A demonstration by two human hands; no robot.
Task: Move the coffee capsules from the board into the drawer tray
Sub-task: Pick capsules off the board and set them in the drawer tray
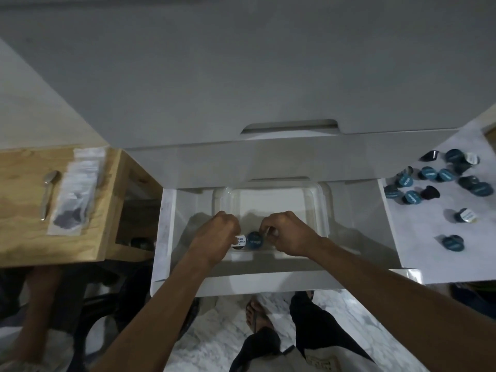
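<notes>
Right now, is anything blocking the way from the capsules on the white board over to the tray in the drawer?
Nothing visible blocks it. The capsules lie loose on the board, right beside the open drawer. The clear tray has no lid, and only both hands sit in it, at its near edge with two capsules.

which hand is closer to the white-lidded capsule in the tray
Left. The left hand holds the white-lidded capsule; the right hand is beyond the blue capsule beside it.
</notes>
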